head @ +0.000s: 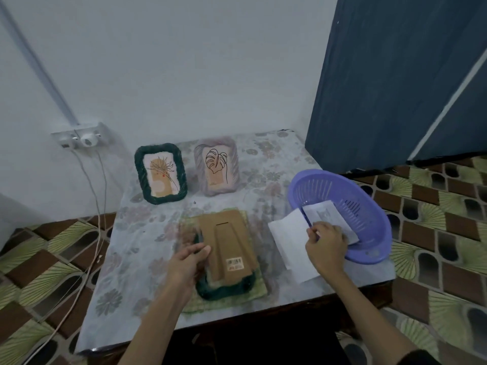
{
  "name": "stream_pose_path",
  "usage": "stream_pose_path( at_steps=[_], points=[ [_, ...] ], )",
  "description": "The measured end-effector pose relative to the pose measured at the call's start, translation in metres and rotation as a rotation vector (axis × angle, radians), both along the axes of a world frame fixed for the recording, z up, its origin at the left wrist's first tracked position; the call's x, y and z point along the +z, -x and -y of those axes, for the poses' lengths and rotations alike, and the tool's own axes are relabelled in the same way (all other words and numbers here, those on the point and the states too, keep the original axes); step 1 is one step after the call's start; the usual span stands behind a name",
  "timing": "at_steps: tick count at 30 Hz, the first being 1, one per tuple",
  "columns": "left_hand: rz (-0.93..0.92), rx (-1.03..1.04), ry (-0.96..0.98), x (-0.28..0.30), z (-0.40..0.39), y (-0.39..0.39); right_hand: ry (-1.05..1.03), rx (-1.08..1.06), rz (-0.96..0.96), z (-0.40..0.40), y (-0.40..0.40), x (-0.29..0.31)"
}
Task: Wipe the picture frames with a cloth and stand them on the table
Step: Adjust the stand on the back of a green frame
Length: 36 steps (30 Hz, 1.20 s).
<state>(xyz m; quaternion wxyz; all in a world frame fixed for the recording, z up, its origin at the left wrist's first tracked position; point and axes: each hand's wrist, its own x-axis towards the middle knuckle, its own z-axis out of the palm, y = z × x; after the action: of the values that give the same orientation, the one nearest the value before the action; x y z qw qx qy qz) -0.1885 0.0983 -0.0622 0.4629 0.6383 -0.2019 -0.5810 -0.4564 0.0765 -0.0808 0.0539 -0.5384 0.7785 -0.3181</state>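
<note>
On table (137,233), left hand (188,262) grips face-down frame (228,246).

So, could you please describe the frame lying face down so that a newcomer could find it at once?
On the floral table, look at the near edge, in front of two standing frames. The face-down frame lies on a green cloth under the left hand; only it shows a brown cardboard back.
</note>
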Motion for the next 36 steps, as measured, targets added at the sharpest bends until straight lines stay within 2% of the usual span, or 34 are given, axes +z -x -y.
stream_pose_path(
  at_steps=[2,5,7,10,13,16,21,23,27,29,31,34,36],
  points=[
    [-0.003,0.006,-0.011,-0.003,0.008,0.001,0.155,0.035,-0.056,-0.001,-0.011,0.005],
    [-0.02,0.02,-0.037,-0.006,0.017,-0.002,0.217,0.109,0.057,0.005,-0.034,0.007],
    [-0.035,0.038,-0.045,-0.007,0.021,-0.006,0.165,0.119,0.08,0.011,-0.046,-0.003],
    [-0.027,0.053,-0.048,-0.012,0.025,-0.012,-0.049,0.187,0.091,0.02,-0.05,-0.027],
    [-0.009,0.054,-0.057,-0.017,0.03,-0.016,-0.2,0.27,-0.172,0.028,-0.041,-0.052],
    [-0.002,0.055,-0.048,-0.024,0.034,-0.017,-0.288,0.229,-0.443,0.031,-0.034,-0.066],
    [0.015,0.027,-0.036,-0.029,0.037,-0.011,-0.297,0.329,-0.606,0.03,-0.028,-0.072],
    [0.019,0.02,-0.03,-0.031,0.038,-0.01,-0.268,0.386,-0.617,0.03,-0.027,-0.078],
    [0.026,0.017,-0.018,-0.031,0.036,-0.01,-0.387,0.416,-0.627,0.028,-0.024,-0.078],
    [0.022,0.017,-0.018,-0.029,0.034,-0.009,-0.348,0.432,-0.656,0.023,-0.024,-0.072],
    [0.024,0.011,-0.008,-0.025,0.032,-0.008,-0.197,0.464,-0.682,0.018,-0.024,-0.062],
    [0.007,0.017,-0.001,-0.016,0.025,-0.006,0.012,0.361,-0.657,0.004,-0.019,-0.035],
    [0.006,-0.002,-0.008,-0.016,0.027,-0.004,-0.084,0.152,-0.604,0.004,-0.002,-0.027]
  ],
)
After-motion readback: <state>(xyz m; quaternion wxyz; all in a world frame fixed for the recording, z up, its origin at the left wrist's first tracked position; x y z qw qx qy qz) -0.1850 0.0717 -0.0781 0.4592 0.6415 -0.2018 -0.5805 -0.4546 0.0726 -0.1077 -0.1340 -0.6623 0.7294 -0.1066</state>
